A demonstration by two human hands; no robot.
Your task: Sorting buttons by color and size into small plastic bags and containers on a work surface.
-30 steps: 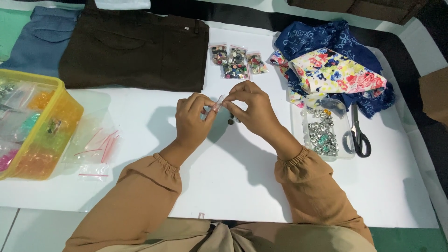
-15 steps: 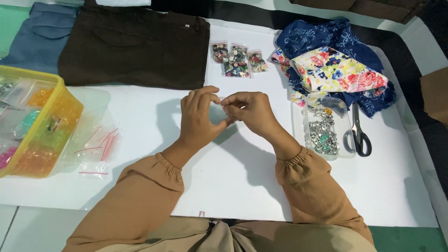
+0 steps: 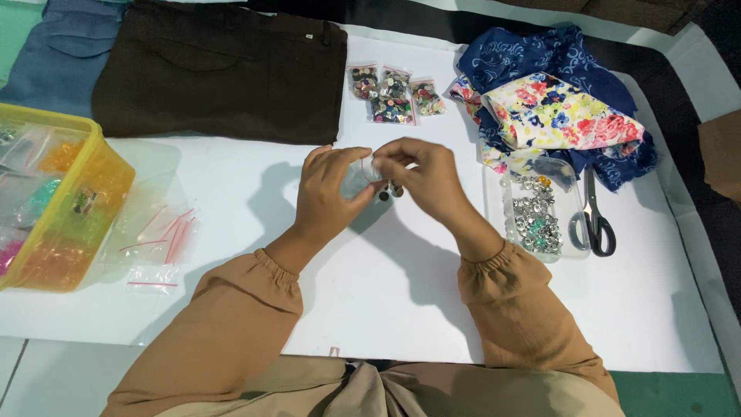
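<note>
My left hand (image 3: 328,193) and my right hand (image 3: 423,176) meet above the middle of the white table (image 3: 386,293). Between their fingertips they pinch a small clear plastic bag (image 3: 361,176) that holds a few dark buttons (image 3: 388,191). Both hands grip the bag's top edge; the buttons hang just under my right fingers. Three small bags of mixed buttons (image 3: 394,94) lie a little beyond my hands. A clear tray of silver fasteners (image 3: 534,218) sits just right of my right wrist.
Black-handled scissors (image 3: 593,218) lie right of the tray. Folded floral and blue fabrics (image 3: 556,108) are at the back right, dark brown trousers (image 3: 224,69) and blue jeans (image 3: 58,54) at the back left. A yellow bin (image 3: 77,208) with empty zip bags (image 3: 158,239) stands left.
My hands have drawn closer together and shifted slightly; the fingers now bunch around the small bag, where a second ago they held it stretched out between them.
</note>
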